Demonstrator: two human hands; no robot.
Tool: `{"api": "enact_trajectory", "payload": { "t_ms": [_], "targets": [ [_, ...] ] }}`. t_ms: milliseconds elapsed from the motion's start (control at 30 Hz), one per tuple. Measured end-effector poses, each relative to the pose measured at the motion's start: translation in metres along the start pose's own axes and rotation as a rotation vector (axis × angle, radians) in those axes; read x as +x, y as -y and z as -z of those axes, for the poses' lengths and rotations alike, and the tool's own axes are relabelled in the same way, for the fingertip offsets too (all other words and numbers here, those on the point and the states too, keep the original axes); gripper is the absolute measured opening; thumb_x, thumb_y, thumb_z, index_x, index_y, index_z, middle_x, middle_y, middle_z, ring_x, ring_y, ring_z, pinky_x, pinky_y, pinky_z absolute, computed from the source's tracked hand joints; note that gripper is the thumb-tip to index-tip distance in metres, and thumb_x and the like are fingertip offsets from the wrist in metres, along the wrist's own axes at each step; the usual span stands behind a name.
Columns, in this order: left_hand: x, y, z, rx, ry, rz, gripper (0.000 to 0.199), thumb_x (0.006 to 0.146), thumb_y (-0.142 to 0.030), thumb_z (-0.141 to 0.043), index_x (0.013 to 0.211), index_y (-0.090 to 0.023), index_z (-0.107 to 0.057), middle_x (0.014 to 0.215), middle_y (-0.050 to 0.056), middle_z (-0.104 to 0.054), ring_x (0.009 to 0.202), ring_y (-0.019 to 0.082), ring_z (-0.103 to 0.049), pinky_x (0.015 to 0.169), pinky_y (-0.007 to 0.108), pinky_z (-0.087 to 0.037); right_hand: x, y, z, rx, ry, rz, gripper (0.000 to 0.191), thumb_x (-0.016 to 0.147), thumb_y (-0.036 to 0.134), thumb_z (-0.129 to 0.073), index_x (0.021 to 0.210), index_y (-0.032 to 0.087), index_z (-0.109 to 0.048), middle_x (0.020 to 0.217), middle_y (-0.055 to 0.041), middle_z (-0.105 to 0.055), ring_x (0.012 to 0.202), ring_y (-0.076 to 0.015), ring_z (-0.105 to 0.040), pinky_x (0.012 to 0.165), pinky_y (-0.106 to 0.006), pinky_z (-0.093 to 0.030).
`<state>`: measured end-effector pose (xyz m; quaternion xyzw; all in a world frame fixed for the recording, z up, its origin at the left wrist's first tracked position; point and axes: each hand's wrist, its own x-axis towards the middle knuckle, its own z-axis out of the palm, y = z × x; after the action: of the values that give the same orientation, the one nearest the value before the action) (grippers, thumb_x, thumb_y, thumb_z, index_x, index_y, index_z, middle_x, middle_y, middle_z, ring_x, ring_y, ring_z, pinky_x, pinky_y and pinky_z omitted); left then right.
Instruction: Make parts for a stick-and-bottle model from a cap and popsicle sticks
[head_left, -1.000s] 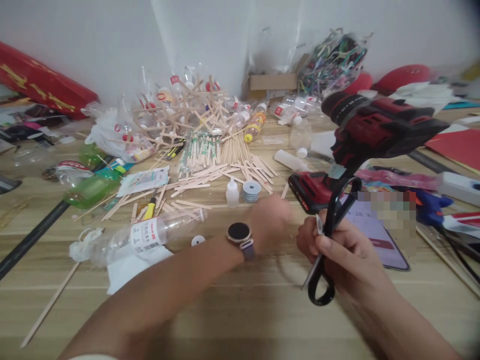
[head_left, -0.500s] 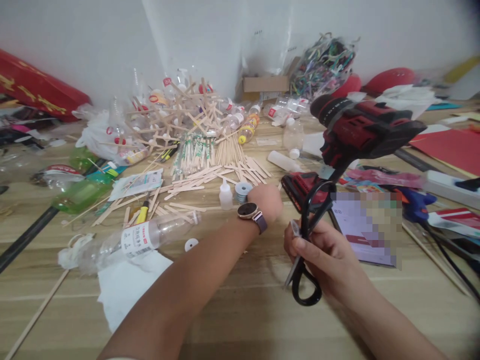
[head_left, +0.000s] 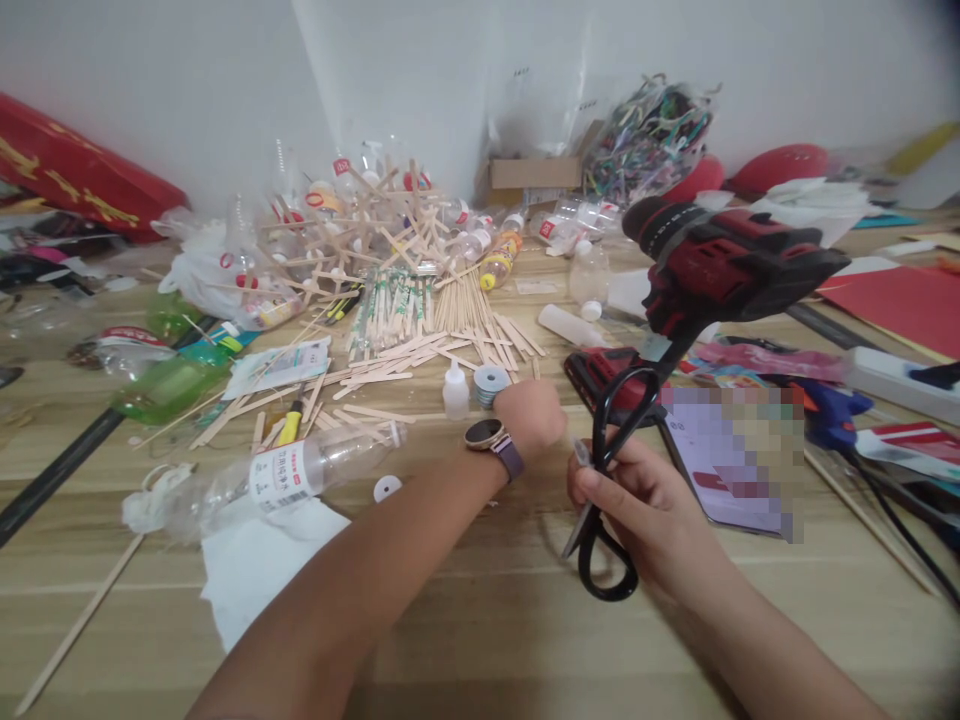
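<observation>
My right hand (head_left: pixel 637 495) is closed around black-handled scissors (head_left: pixel 609 570), whose blade tip points down and left. A small pale piece is pinched near its thumb and fingertips. My left hand (head_left: pixel 531 415), with a watch (head_left: pixel 485 433) on the wrist, reaches over the middle of the table; its fingers are curled out of sight, and what they hold, if anything, is hidden. Just left of it are a stack of grey discs (head_left: pixel 490 384) and a small white dropper bottle (head_left: pixel 455 390). A red and black drill (head_left: pixel 739 262) stands beyond my right hand.
Wooden sticks (head_left: pixel 465 300) and plastic bottles (head_left: pixel 322 240) are heaped at the back. A clear bottle (head_left: pixel 300 470) lies on the left above white paper (head_left: pixel 262 570). To the right are a tablet (head_left: pixel 720 470), a blue glue gun (head_left: pixel 832 410) and red paper (head_left: pixel 896 300).
The scissors in my right hand have tilted and moved slightly left. My left hand has shifted slightly down against the disc stack. The whole view has moved a little.
</observation>
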<state>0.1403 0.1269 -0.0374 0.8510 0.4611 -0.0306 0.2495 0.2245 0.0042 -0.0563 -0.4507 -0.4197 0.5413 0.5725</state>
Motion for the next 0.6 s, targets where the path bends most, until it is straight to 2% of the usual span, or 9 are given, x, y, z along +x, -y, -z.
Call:
{"api": "enact_trajectory", "payload": {
  "t_ms": [167,233,267,333,433,500,533,600],
  "targets": [
    [-0.032,0.006,0.007,-0.080,-0.036,-0.089,0.033,0.094,-0.032,-0.060,0.123,-0.017,-0.058,0.123,0.010,-0.061,0.103,0.024,-0.063,0.085,0.045,-0.055,-0.001,0.005,0.001,-0.017,-0.053,0.068,0.027,0.077,0.041,-0.078,0.079,0.021,-0.061,0.064,0.0043,-0.053,0.058,-0.0095,-0.045,0.053,-0.018,-0.037],
    [-0.054,0.015,0.013,-0.134,-0.036,-0.106,0.024,0.095,-0.031,-0.058,0.114,-0.017,-0.062,0.117,0.008,-0.063,0.100,0.022,-0.064,0.086,0.043,-0.054,-0.001,0.005,0.001,-0.019,-0.050,0.081,0.026,0.078,0.042,-0.078,0.081,0.022,-0.062,0.064,0.0044,-0.053,0.059,-0.0094,-0.045,0.053,-0.018,-0.037],
    [-0.066,0.021,0.015,-0.168,-0.016,-0.113,0.014,0.093,-0.026,-0.058,0.101,-0.017,-0.064,0.106,0.006,-0.068,0.095,0.022,-0.065,0.084,0.039,-0.054,-0.001,0.005,0.001,-0.015,-0.045,0.073,0.025,0.078,0.042,-0.078,0.083,0.022,-0.063,0.064,0.0046,-0.053,0.059,-0.0094,-0.045,0.053,-0.018,-0.037],
    [-0.092,0.036,0.017,-0.240,0.033,-0.096,0.005,0.088,-0.019,-0.055,0.090,-0.017,-0.060,0.091,0.003,-0.070,0.085,0.019,-0.067,0.074,0.032,-0.054,-0.002,0.004,0.001,-0.013,-0.032,0.041,0.023,0.079,0.041,-0.077,0.086,0.024,-0.063,0.064,0.0051,-0.053,0.058,-0.0090,-0.044,0.052,-0.017,-0.035],
    [-0.130,0.058,0.010,-0.370,0.211,-0.066,0.020,0.084,-0.017,-0.054,0.102,-0.019,-0.049,0.069,-0.006,-0.070,0.052,0.013,-0.063,0.047,0.021,-0.050,-0.003,0.001,0.001,-0.060,0.009,0.014,0.022,0.081,0.042,-0.075,0.088,0.025,-0.063,0.066,0.0052,-0.055,0.058,-0.0085,-0.045,0.052,-0.017,-0.035],
    [-0.149,0.069,0.001,-0.475,0.344,-0.018,0.017,0.084,-0.017,-0.050,0.101,-0.021,-0.048,0.071,-0.005,-0.070,0.054,0.012,-0.064,0.046,0.019,-0.048,-0.003,-0.001,0.000,-0.109,0.043,0.011,0.023,0.082,0.044,-0.074,0.089,0.025,-0.063,0.068,0.0048,-0.056,0.059,-0.0086,-0.046,0.053,-0.017,-0.036],
    [-0.156,0.072,-0.003,-0.452,0.375,0.004,0.013,0.085,-0.017,-0.048,0.097,-0.021,-0.049,0.069,-0.005,-0.068,0.055,0.013,-0.065,0.046,0.019,-0.047,-0.003,-0.003,-0.001,-0.130,0.054,0.009,0.023,0.082,0.044,-0.074,0.089,0.025,-0.064,0.068,0.0044,-0.057,0.059,-0.0088,-0.047,0.053,-0.017,-0.036],
    [-0.166,0.077,-0.010,-0.386,0.339,0.028,0.006,0.084,-0.017,-0.051,0.088,-0.020,-0.053,0.067,-0.003,-0.067,0.058,0.015,-0.065,0.050,0.022,-0.045,-0.002,-0.005,-0.003,-0.163,0.062,0.001,0.024,0.082,0.045,-0.074,0.090,0.024,-0.064,0.069,0.0039,-0.058,0.060,-0.0093,-0.048,0.053,-0.018,-0.036]
  ]
}}
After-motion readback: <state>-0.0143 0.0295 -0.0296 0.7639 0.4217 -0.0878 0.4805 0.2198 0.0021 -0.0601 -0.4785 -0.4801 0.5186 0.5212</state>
